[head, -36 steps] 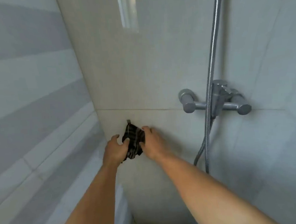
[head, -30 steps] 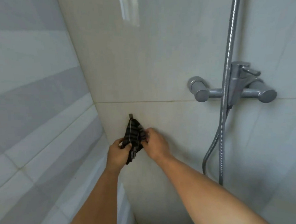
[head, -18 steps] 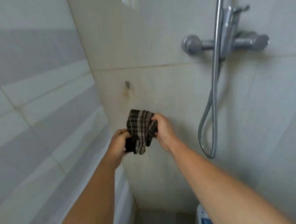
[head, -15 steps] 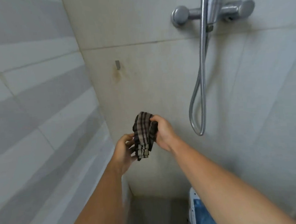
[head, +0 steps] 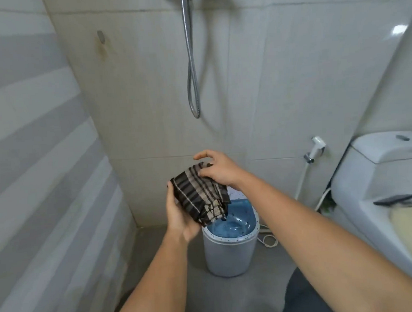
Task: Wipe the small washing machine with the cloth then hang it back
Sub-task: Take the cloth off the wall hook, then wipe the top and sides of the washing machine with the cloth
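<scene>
Resting across the cupped left hand [head: 179, 217], bunched cloth [head: 200, 195], its top pinched by right hand [head: 221, 170].

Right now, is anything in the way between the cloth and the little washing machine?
Nothing visible is. Both hands, left and right, hold the cloth above the washer, and only open air lies between it and the blue lid.

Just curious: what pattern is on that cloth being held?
The cloth is dark brown with lighter tan stripes, a plaid-like check, seen in the head view.
</scene>
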